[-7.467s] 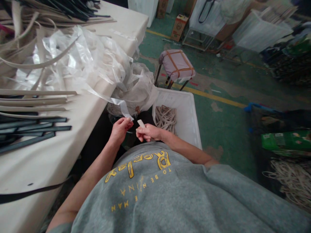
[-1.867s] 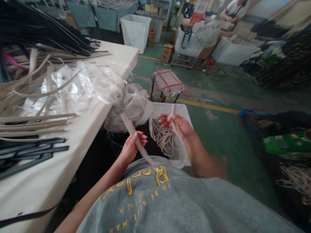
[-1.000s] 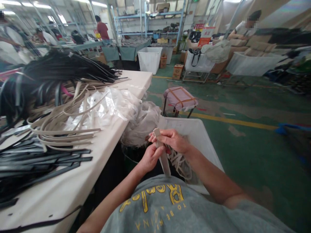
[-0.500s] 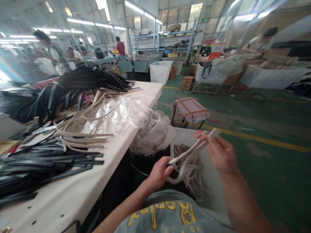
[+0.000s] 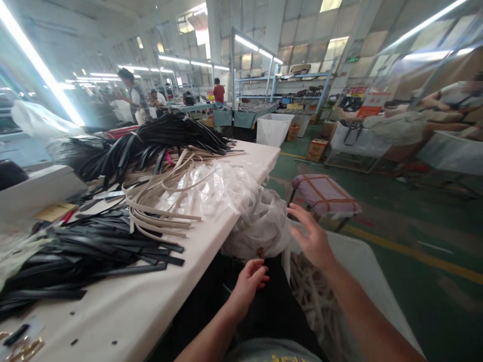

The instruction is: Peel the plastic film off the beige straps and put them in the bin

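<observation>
My left hand [image 5: 249,284] hovers over my dark-clothed lap, below the table edge. Its fingers are loosely bent and a little apart, with nothing visible in them. To its right and higher up, my right hand [image 5: 311,239] is open with its fingers spread, between a translucent plastic bag [image 5: 264,229] and the white bin [image 5: 362,261]. Inside that bin lies a tangle of beige straps [image 5: 317,296], partly hidden by my right forearm. On the table [image 5: 196,251], a bundle of curved beige straps [image 5: 162,213] lies beside a heap of black straps [image 5: 101,246].
Crumpled clear plastic [image 5: 222,188] covers the table's right side, with a long black strap bundle [image 5: 162,136] behind it. Past the bin stands a pink padded stool [image 5: 326,193]. Gold-coloured metal pieces [image 5: 30,349] lie at the near left. Several people work farther back.
The beige strap that both hands held is out of them. My right hand has moved left and opened; my left hand has loosened. The view has swung left.
</observation>
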A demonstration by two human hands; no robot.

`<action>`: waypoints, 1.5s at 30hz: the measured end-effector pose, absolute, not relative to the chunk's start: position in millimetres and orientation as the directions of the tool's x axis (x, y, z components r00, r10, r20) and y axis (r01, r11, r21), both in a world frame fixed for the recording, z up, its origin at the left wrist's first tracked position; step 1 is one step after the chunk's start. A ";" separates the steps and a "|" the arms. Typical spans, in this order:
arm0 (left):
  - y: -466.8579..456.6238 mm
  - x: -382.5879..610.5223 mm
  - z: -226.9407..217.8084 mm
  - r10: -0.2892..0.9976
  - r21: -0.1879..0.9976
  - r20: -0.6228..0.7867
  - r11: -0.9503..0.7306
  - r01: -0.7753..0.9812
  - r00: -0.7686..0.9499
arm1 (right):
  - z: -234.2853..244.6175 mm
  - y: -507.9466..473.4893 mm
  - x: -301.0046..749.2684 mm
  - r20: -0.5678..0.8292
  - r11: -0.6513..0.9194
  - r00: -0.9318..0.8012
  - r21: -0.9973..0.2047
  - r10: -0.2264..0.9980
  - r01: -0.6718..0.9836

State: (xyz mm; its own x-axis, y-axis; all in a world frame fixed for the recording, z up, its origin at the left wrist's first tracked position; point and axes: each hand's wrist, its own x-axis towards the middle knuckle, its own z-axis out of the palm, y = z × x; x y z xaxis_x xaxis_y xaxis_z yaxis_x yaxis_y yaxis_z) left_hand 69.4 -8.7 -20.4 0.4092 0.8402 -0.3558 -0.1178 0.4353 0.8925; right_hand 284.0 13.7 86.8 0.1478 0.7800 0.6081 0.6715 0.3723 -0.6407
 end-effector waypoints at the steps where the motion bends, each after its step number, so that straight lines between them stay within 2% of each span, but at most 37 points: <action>1: -6.6 69.2 -22.4 0.831 0.881 -0.377 0.458 -0.119 0.409 | 88.7 37.0 265.7 0.609 0.422 0.078 -0.631 0.790 0.651; 6: 3.0 71.0 -29.6 0.797 0.836 -0.440 0.532 -0.134 0.414 | 96.7 151.8 162.2 0.495 0.523 -0.247 -0.561 0.833 0.642; 9: 6.4 78.4 -37.1 0.800 0.837 -0.430 0.527 -0.146 0.419 | 103.4 206.9 100.0 0.353 0.510 -0.384 -0.409 0.853 0.757; 12: 6.7 88.9 -47.1 0.803 0.845 -0.410 0.513 -0.152 0.432 | 107.4 248.6 50.5 0.259 0.484 -0.420 -0.282 0.870 0.828; 19: 5.4 98.3 -45.9 0.803 0.865 -0.334 0.469 -0.176 0.494 | 99.3 298.8 8.2 0.156 0.460 -0.440 -0.132 0.884 0.878; 25: 5.3 100.6 -39.5 0.790 0.870 -0.309 0.460 -0.178 0.530 | 118.7 300.7 9.3 0.174 0.515 -0.503 -0.023 0.846 0.857; 30: 5.0 99.1 -42.6 0.786 0.854 -0.356 0.493 -0.164 0.506 | 163.3 273.4 13.7 0.264 0.639 -0.626 0.047 0.733 0.768; 33: 7.7 94.7 -43.3 0.801 0.825 -0.349 0.509 -0.246 0.487 | 183.4 230.7 33.3 0.307 0.675 -0.666 0.092 0.680 0.732; 36: 15.0 88.1 -37.6 0.818 0.720 -0.346 0.546 -0.429 0.460 | 187.8 170.4 68.6 0.342 0.664 -0.645 0.075 0.684 0.744; 39: 24.0 74.8 -21.4 0.838 0.553 -0.374 0.545 -0.631 0.397 | 174.5 107.4 111.3 0.455 0.680 -0.607 0.003 0.652 0.733; 42: 27.9 53.9 1.0 0.861 0.416 -0.425 0.459 -0.785 0.278 | 146.8 52.7 150.6 0.526 0.669 -0.537 -0.085 0.659 0.738; 45: 25.0 31.5 22.4 0.871 0.331 -0.452 0.365 -0.870 0.193 | 112.0 6.6 181.2 0.491 0.624 -0.472 -0.204 0.732 0.755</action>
State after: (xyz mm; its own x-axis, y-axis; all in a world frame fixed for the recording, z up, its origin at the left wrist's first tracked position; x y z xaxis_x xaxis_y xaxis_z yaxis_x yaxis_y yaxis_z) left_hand 31.5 25.0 22.4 0.1929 0.8707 -0.4525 -0.8701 0.3650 0.3313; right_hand 181.2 6.6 112.0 -0.4724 0.7321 0.4908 0.7545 0.6237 -0.2041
